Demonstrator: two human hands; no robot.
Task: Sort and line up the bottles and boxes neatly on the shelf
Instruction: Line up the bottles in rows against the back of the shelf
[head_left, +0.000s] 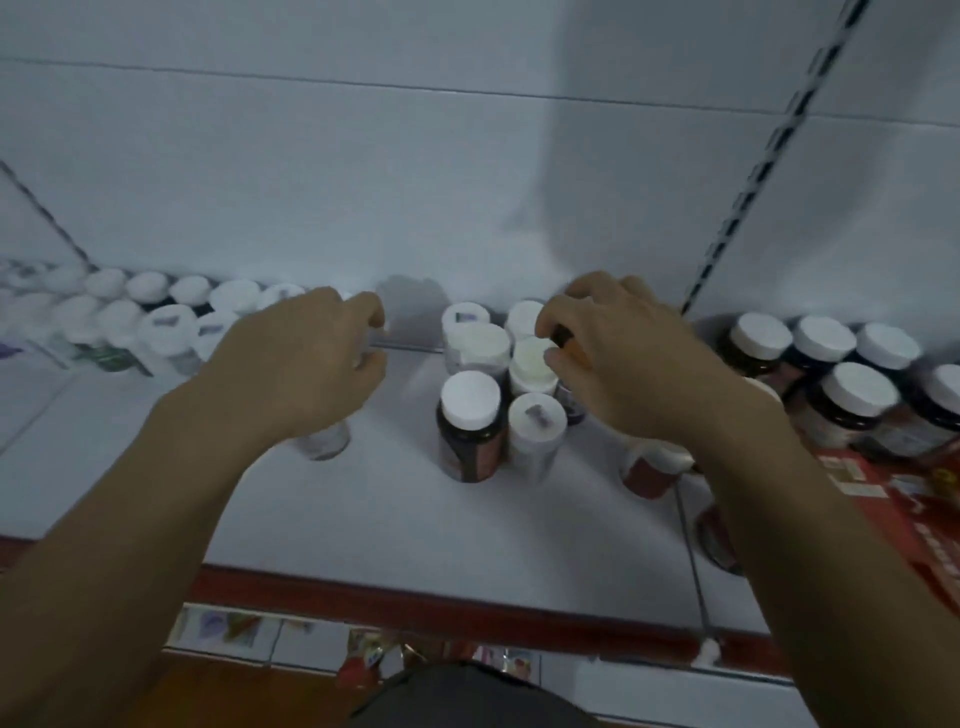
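At the middle of the shelf, grips a clear bottle from above with the curled left hand and pinches a small dark bottle with the right hand, tight against the centre cluster. Lift straight up to clear neighbouring caps, then set down flush with matching rows. Expect slick, hard cylinders, flat round white tops, glossy labels; hold firmly, low, without tilting.
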